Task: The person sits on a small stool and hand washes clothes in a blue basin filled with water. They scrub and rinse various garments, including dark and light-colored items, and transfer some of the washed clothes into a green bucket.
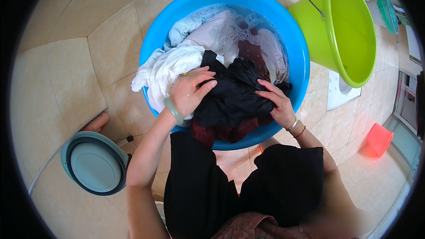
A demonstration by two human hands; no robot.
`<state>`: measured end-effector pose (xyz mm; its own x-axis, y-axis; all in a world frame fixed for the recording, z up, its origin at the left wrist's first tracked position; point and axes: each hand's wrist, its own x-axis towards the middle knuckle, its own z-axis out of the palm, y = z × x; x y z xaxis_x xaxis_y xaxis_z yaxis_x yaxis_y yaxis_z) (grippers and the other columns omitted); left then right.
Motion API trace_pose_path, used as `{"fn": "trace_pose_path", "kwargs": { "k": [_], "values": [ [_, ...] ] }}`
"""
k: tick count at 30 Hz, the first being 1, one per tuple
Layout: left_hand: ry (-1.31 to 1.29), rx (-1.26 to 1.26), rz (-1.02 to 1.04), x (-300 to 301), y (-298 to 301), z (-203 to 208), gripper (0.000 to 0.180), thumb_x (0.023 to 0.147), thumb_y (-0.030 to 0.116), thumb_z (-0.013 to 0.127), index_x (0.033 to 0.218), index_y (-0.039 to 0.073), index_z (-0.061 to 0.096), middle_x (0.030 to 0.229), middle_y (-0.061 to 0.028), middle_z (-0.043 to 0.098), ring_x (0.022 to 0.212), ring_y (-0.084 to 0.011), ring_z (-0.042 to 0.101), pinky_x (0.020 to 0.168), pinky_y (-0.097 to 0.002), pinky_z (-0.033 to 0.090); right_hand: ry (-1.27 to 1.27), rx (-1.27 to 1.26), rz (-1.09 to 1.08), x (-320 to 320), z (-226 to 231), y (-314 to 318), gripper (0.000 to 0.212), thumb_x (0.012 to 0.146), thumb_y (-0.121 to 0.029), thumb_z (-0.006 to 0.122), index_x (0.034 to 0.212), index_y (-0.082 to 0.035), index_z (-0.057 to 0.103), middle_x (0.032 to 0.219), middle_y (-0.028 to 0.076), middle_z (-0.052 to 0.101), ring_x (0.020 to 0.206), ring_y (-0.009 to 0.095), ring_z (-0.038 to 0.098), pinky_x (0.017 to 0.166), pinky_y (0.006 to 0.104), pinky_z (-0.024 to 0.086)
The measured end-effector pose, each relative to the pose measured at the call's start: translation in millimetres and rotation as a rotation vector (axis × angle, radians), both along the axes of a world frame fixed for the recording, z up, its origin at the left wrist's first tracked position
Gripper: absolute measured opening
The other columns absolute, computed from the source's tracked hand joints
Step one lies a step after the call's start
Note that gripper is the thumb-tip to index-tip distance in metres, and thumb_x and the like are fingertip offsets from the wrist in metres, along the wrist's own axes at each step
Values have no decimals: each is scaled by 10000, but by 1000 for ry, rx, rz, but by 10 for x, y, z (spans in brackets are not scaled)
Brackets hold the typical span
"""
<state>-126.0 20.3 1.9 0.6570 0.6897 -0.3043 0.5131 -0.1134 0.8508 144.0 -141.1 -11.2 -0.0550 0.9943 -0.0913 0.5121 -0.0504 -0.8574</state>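
Note:
A black garment [234, 90] lies bunched over the near side of a large blue basin [302, 57]. My left hand [190, 89] is closed on its left edge, thumb and fingers pinching the cloth. At its right side my right hand [279, 105] grips the fabric, fingers on top, with the thumb hidden. Beside my left hand a white garment [166, 68] hangs over the basin's left rim. Dark red cloth [228, 130] shows beneath the black one. Farther back, pale wet clothes [208, 31] soak in foamy water [237, 31].
A lime green bucket [312, 31] with a wire handle stands tilted in view at the basin's right. By it, a white floor fixture [343, 89] is set in the tiles. A grey-green collapsible basin [95, 166] sits lower left, a pink container [379, 140] at far right.

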Motion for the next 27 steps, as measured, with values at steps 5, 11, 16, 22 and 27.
{"fn": "trace_pose_path", "kwargs": {
  "k": [5,11,16,22,27],
  "values": [
    [3,172,-109,0,-74,17,249,910,195,654,1093,26,659,1283,-129,616,1281,-318,513,1011,-389,442,-153,-14,50,-27,-99,-26,644,640,181,507,1207,-93,642,1432,72,508,1225,289,553,968,358,448],
    [227,352,-389,95,-323,-33,562,913,442,600,1281,19,575,1437,-235,441,1416,-373,308,1111,-464,324,-282,-23,211,-53,-104,-10,721,635,148,533,1327,-57,538,1534,107,355,1303,289,484,1009,370,434],
    [570,305,-684,238,-439,-48,905,847,669,534,1480,49,349,1571,-265,148,1487,-386,2,1099,-608,243,-350,-73,356,-23,-103,85,733,685,96,569,1397,-32,449,1575,126,256,1362,291,420,1054,374,416],
    [746,214,-821,404,-372,-62,977,838,706,514,1525,62,256,1592,-242,106,1491,-369,-27,1093,-626,227,-447,-180,535,12,-119,208,712,783,30,564,1461,-37,360,1593,155,178,1367,300,410,1042,366,438],
    [902,169,-855,543,-379,-100,1006,821,735,513,1529,68,254,1601,-224,90,1493,-356,-36,1096,-642,203,-460,-510,722,23,78,600,753,759,-30,585,1467,-8,331,1581,207,168,1287,365,484,1023,397,449]
  ]
}}
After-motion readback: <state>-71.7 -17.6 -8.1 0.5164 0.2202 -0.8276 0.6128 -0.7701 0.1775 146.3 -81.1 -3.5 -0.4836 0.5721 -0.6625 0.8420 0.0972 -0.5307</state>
